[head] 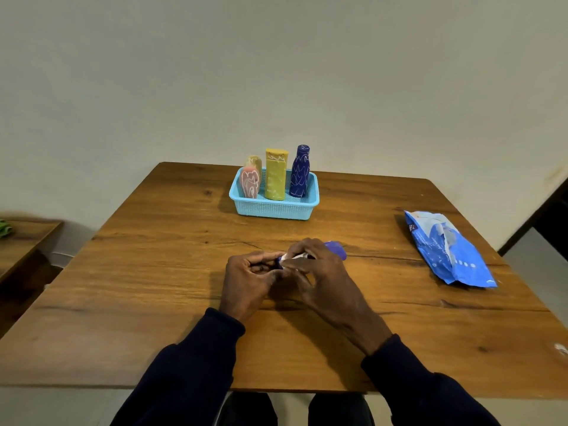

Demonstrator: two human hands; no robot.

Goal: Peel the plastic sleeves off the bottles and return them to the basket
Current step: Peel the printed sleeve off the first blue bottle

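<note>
A light blue basket (273,207) stands at the back middle of the wooden table (153,272). In it stand a pink sleeved bottle (250,182), a tan bottle (254,162) behind that, a yellow sleeved bottle (276,175) and a dark blue sleeved bottle (299,172). Near the table's middle, my right hand (319,272) grips a small blue-purple bottle (336,249) lying on its side. My left hand (252,276) pinches that bottle's left end, where white shows. Both hands hide most of the bottle.
A crumpled blue plastic bag (445,250) lies at the table's right side. A lower wooden surface (24,241) with something green on it stands to the left. A plain wall is behind the table.
</note>
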